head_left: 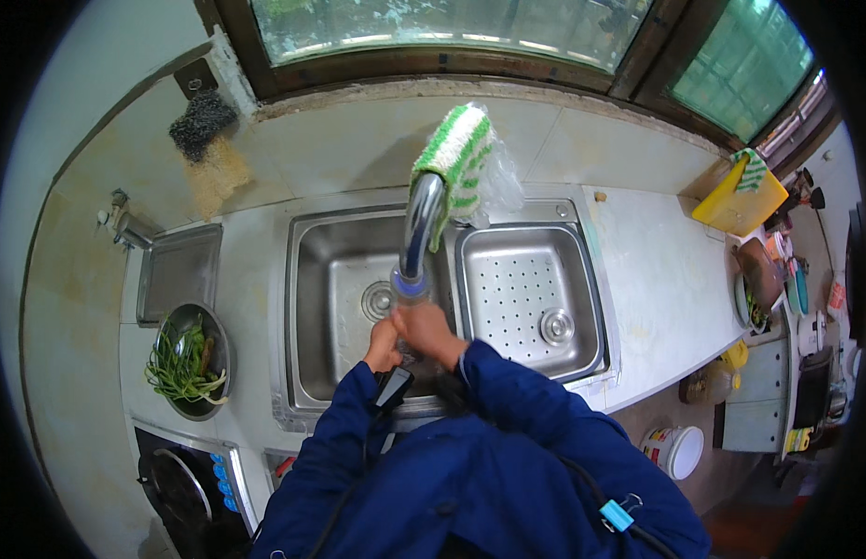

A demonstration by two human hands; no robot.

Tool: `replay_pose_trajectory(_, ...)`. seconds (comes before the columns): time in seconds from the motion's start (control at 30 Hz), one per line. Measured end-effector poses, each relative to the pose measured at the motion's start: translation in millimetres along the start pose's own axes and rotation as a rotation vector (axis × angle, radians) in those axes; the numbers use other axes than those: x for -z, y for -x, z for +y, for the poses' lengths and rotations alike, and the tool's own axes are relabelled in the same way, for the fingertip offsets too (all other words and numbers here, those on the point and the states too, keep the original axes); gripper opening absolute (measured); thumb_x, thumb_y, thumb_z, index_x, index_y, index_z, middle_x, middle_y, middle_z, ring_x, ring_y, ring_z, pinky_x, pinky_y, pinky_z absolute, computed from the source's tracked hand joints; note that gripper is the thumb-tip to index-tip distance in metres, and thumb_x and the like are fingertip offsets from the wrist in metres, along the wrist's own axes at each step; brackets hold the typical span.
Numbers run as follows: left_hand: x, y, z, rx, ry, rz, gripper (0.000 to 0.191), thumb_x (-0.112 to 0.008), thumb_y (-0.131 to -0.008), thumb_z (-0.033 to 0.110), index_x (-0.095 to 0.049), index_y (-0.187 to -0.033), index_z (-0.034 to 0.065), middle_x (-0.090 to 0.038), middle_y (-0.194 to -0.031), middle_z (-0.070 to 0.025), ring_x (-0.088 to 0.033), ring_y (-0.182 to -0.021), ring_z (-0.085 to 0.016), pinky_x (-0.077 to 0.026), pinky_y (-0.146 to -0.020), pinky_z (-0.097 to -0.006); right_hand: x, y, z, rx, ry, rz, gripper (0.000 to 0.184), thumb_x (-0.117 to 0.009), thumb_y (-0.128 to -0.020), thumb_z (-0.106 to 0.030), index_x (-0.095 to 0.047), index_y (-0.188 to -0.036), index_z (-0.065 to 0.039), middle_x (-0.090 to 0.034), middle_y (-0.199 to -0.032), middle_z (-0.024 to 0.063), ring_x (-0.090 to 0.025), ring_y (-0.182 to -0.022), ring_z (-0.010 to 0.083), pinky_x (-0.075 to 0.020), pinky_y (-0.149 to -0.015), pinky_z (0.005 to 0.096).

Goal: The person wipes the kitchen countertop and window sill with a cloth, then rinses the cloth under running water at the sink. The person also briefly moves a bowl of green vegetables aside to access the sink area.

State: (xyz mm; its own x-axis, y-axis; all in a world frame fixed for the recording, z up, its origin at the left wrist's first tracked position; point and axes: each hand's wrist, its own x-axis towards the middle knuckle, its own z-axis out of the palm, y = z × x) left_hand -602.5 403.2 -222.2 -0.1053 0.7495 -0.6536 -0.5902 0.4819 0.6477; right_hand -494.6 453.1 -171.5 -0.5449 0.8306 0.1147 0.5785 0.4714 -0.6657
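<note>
My left hand [383, 344] and my right hand [431, 327] meet over the left basin [338, 286] of a stainless steel sink, right under the nozzle [410, 283] of a chrome faucet [420, 223]. The right hand overlaps the left, and their fingers are partly hidden, so a grip on anything does not show. A drain strainer [378, 300] lies just beyond the left hand. Draped over the faucet's neck is a green-and-white striped cloth [450, 150], with a clear plastic bag [501, 185] behind it. The right basin holds a perforated metal tray [506, 293].
On the left counter, a metal bowl [228, 363] holds green onions [181, 360]. Nearer me is a stove [178, 482] with a pan. A dark scouring pad [202, 124] hangs on the wall. A yellow container [740, 199] stands right; a white bucket [674, 451] sits on the floor.
</note>
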Motion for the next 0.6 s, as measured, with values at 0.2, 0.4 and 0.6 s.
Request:
replay_pose_trajectory(0.2, -6, 5, 28, 0.134, 0.111, -0.247, 0.025, -0.052, -0.087, 0.023, -0.060, -0.099, 0.0023, -0.064, -0.090, -0.0075, -0.064, -0.077, -0.018, -0.052, -0.067, -0.0321, 26, -37, 41, -0.183, 0.032, 0.068, 0.032, -0.057, -0.079, -0.030, -0.060, -0.081, 0.002, -0.061, -0.077, 0.0240, -0.060, -0.076, 0.0400, -0.0473, -0.066, 0.0462)
replay_pose_trajectory(0.4, 14, -33, 47, 0.215, -0.102, -0.261, 0.035, -0.052, -0.088, 0.033, -0.060, -0.101, 0.0025, -0.065, -0.095, -0.0074, -0.065, -0.079, -0.019, -0.053, -0.069, -0.0331, 31, -35, 73, -0.353, -0.379, 0.010, 0.048, -0.057, -0.082, -0.042, -0.060, -0.079, 0.006, -0.061, -0.077, 0.0262, -0.060, -0.075, 0.0400, -0.0460, -0.066, 0.0399)
replay_pose_trajectory(0.6, -8, -17, 69, 0.290, 0.074, -0.506, 0.031, -0.049, -0.088, 0.025, -0.059, -0.102, -0.0006, -0.065, -0.094, -0.0092, -0.064, -0.082, -0.020, -0.053, -0.071, -0.0332, 38, -35, 70, -0.401, -0.409, -0.113, 0.039, -0.060, -0.080, -0.036, -0.060, -0.089, 0.002, -0.063, -0.083, 0.0217, -0.060, -0.079, 0.0358, -0.0460, -0.069, 0.0375)
